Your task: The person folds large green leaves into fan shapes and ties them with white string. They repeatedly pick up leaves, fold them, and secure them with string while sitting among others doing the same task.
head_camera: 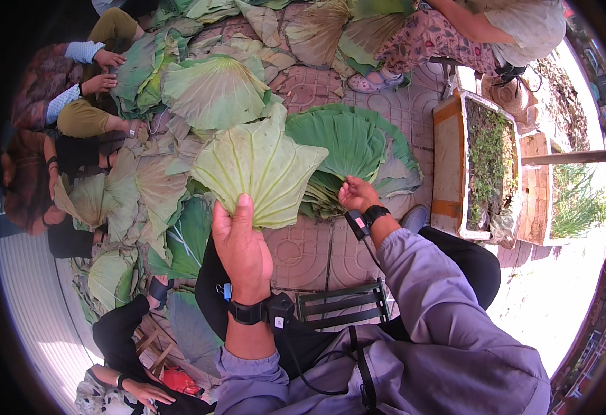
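Note:
My left hand (243, 254) pinches the base of a pale green lotus leaf (261, 163) between thumb and fingers. Its ribbed underside fans out above the hand, facing me. To the right, my right hand (359, 194) has its fingertips closed at the narrow gathered point of a dark green lotus leaf (339, 137). That leaf lies folded on a stack of lotus leaves (404, 174), whose layered edges show below it. The pale leaf hides part of the stack's left side. Both wrists wear black straps with small devices.
Loose lotus leaves (214, 93) cover much of the paved ground (303, 249). Several people sit around, including one handling a leaf bundle (144, 72) at upper left. A planter box (448, 161) stands at right. A dark slatted stool (341, 306) is between my legs.

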The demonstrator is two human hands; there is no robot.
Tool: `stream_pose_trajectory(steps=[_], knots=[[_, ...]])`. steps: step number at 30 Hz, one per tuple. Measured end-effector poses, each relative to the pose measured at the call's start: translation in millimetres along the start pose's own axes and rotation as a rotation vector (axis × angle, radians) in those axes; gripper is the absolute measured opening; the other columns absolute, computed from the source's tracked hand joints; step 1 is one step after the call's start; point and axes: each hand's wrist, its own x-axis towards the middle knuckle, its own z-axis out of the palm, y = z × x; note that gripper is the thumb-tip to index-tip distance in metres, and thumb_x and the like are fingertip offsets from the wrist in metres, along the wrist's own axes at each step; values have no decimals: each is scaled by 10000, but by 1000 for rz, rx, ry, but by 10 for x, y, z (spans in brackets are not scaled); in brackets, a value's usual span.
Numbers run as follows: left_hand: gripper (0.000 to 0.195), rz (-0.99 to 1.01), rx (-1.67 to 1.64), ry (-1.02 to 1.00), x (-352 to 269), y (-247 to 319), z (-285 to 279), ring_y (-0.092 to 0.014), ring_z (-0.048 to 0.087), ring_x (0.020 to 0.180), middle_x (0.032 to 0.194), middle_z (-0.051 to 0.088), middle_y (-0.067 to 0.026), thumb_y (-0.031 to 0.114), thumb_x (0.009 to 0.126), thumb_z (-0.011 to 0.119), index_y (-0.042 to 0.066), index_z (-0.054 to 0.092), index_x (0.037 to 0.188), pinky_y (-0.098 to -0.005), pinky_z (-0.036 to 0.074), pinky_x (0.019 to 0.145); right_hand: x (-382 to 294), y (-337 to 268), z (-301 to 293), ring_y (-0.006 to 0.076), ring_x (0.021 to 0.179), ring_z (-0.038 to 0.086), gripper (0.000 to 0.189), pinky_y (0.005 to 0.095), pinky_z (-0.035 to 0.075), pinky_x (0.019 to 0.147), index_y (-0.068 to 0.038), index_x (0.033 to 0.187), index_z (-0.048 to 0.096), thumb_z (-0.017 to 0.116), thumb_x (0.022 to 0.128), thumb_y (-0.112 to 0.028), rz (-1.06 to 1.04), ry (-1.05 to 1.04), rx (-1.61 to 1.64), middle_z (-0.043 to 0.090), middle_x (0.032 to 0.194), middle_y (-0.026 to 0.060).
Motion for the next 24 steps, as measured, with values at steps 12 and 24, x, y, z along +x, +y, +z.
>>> stream_pose_trajectory(steps=[12,24], knots=[[357,22,1,-13,-9,14,35,-163,595,1239,1404,635,-105,61,1087,575,-46,545,1427,-344,442,1104,-1079,-588,560,201,836,635,99,433,589,777,-122,913,567,619,931,-40,-587,-188,-898,602,901,18],[260,41,47,-68,-21,-154,-84,-127,608,1121,1274,682,-78,63,1060,622,-24,615,1306,-311,477,1015,-3092,-1154,1118,162,777,663,147,346,559,654,-3,1039,680,604,933,-71,-1057,-125,-1178,673,878,45]])
